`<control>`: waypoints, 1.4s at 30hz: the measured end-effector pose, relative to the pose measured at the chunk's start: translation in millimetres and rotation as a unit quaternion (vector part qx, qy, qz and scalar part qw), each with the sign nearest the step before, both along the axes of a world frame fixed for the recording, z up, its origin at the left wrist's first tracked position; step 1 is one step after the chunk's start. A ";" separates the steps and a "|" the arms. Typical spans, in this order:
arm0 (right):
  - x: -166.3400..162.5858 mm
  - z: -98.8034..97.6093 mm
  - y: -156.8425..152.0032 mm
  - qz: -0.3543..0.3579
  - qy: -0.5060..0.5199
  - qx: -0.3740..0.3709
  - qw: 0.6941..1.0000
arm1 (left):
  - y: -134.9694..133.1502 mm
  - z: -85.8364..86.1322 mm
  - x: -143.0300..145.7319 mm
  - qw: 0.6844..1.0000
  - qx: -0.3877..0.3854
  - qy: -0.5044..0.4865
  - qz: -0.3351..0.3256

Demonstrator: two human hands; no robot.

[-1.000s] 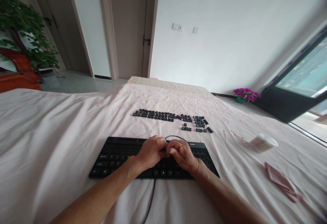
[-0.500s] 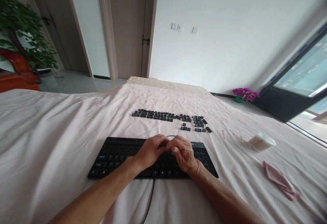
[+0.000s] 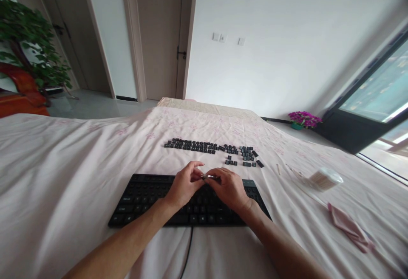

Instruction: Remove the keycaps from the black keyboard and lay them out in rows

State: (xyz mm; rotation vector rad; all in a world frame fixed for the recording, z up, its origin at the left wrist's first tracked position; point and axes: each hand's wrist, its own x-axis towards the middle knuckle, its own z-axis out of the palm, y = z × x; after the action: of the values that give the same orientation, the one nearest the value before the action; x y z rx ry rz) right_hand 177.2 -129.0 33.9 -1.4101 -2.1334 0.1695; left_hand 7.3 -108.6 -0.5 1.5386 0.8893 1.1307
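Note:
A black keyboard [image 3: 149, 192] lies on the pink-white cloth, with many keys in its left part in place. Over its middle my right hand [image 3: 228, 185] is closed around a slim metal tool that looks like tweezers [image 3: 208, 177], its shiny end pointing left. My left hand [image 3: 186, 185] is curled beside that end, thumb and fingers meeting near it; whatever they pinch is too small to make out. Beyond the keyboard, loose black keycaps [image 3: 197, 146] lie in rows, with more keycaps [image 3: 247, 153] to their right. Both hands hide the keyboard's centre.
On the right are a clear tub of cotton swabs [image 3: 327, 180], a loose swab [image 3: 278, 169] and a folded pink cloth [image 3: 349, 228]. A black cable [image 3: 188, 249] runs from under the keyboard towards me. Purple flowers [image 3: 304, 119] stand by the wall.
My hands have lifted slightly and turned. The metal tool, earlier lying across the back of my right hand, now points left between both hands. My left fingers have opened out somewhat.

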 end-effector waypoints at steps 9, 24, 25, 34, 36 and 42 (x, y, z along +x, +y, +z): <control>27.5 8.4 46.2 -0.097 -0.022 -0.075 0.992 | -2.6 2.1 2.3 0.997 0.017 0.065 0.025; 44.8 -3.4 130.1 -0.263 -0.158 -0.144 0.941 | -5.2 7.9 1.1 0.992 0.036 0.122 0.025; 44.5 -3.7 131.1 -0.263 -0.160 -0.147 0.940 | -5.3 8.8 1.2 0.991 0.035 0.124 0.027; 41.2 7.2 125.8 -0.257 -0.155 -0.138 0.944 | -3.4 6.6 0.8 0.990 0.049 0.127 0.024; 39.5 14.9 118.4 -0.249 -0.147 -0.130 0.948 | -3.4 6.8 0.7 0.990 0.052 0.129 0.024; 32.8 42.4 70.1 -0.037 0.031 -0.059 0.997 | -4.6 8.4 0.0 0.988 0.064 0.141 0.004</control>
State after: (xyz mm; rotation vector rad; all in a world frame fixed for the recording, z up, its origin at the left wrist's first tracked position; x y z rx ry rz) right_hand 210.0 -58.9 76.3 -1.5286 -2.0466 0.3096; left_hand 7.2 -113.2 7.9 1.8337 1.0272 1.0074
